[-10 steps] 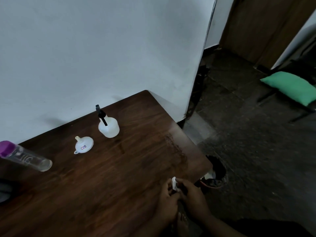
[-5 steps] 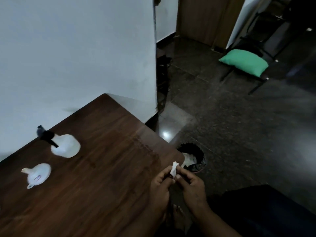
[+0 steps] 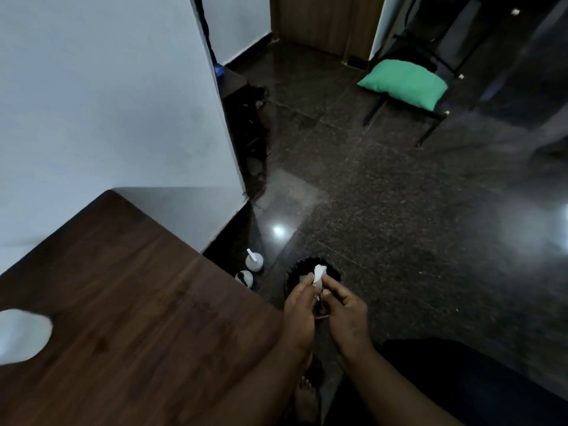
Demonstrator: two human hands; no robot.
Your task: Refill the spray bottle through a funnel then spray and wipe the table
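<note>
Both hands pinch a small crumpled white tissue [image 3: 318, 273] just past the right corner of the dark wooden table [image 3: 138, 302]. My left hand [image 3: 299, 309] grips it from the left and my right hand [image 3: 344, 312] from the right. The tissue sits directly over a black waste bin [image 3: 337, 271] on the floor. A blurred white shape [image 3: 21, 333] at the table's left edge looks like the spray bottle's body; its top is cut off. The funnel is out of view.
Two small white objects [image 3: 254, 262] lie on the glossy dark floor beside the table's corner. A white wall [image 3: 107, 103] runs behind the table. A black chair with a green cushion [image 3: 404, 83] stands far right. My bare foot shows below the hands.
The view has swung right, so the spray bottle and funnel slid off to the left. My hands, still pinching the tissue, now sit past the table's edge over the bin.
</note>
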